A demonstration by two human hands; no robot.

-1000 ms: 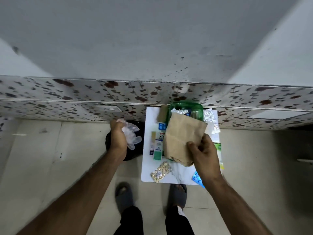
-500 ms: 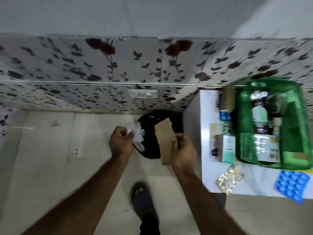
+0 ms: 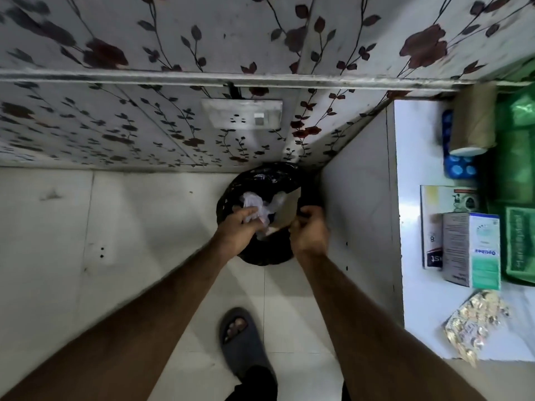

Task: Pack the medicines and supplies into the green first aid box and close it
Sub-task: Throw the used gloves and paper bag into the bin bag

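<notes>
My left hand (image 3: 237,227) grips crumpled clear plastic wrap (image 3: 254,205) over the black-lined bin (image 3: 260,256) on the floor. My right hand (image 3: 309,230) holds the brown paper bag (image 3: 285,209), whose lower part is down inside the bin. The green first aid box (image 3: 518,175) lies at the far right on the white table (image 3: 417,299), mostly cut off by the frame edge. Beside it are medicine cartons (image 3: 470,250), a brown roll (image 3: 472,123), a blue blister pack (image 3: 457,166) and a foil blister strip (image 3: 474,322).
A floral-patterned wall panel with a socket plate (image 3: 241,112) stands behind the bin. The table's side panel (image 3: 362,198) is just right of the bin. My sandalled foot (image 3: 240,340) stands on the pale tiled floor below the bin.
I have leaned closer to the bin. Both hands moved down into its mouth, the paper bag and the plastic wrap going in with them. The table slid to the right edge of view.
</notes>
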